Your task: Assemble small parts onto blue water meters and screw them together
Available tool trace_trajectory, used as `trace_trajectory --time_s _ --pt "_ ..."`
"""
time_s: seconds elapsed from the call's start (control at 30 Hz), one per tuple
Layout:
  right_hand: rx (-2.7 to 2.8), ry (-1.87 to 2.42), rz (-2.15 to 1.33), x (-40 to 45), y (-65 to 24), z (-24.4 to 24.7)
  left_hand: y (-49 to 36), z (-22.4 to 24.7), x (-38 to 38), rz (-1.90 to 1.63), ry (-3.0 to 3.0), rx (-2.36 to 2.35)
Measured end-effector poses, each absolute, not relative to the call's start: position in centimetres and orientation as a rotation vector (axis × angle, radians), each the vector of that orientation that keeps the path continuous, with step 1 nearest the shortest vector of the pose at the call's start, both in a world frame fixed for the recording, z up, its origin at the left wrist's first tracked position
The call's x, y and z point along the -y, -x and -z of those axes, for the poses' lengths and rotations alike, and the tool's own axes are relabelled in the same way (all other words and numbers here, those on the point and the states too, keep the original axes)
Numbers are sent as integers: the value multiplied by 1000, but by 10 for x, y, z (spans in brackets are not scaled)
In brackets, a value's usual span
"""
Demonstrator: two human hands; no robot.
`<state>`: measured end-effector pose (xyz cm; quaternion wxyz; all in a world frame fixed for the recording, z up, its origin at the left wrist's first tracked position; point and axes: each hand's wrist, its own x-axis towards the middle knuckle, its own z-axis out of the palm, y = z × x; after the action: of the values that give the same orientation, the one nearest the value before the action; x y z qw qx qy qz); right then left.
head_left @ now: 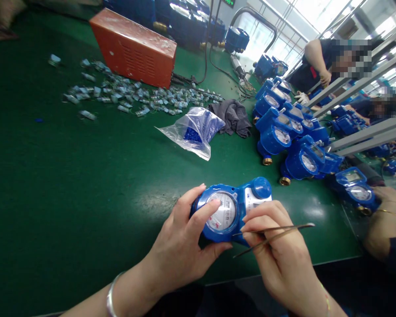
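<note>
Near the front edge of the worktop (119,167), my left hand (181,246), curled half-open, grips a blue meter (227,213); my right hand (284,251), nearly closed, pinches tweezers (297,226). I judge this steadying; the next move calls for firm support.

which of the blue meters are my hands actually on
The meter nearest you, lying dial up: your left hand grips it, your right hand holds tweezers beside it. Neither of your hands touches the other meters.
</note>
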<state>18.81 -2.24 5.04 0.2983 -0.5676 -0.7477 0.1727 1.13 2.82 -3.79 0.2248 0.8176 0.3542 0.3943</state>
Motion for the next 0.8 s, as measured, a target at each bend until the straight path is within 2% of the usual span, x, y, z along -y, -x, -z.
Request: trace_trajectory --time_s 0.13,0.33,0.8 --pt "2118 1440 -381 20 -185 -51 -12 38 -29 -1083 -2253 -968" --pt "2068 1581 -411 22 -186 -49 -13 36 -28 -1077 -2250 -976" --pt "1962 1549 -457 25 -191 -50 -22 27 -16 -1321 -2290 -833"
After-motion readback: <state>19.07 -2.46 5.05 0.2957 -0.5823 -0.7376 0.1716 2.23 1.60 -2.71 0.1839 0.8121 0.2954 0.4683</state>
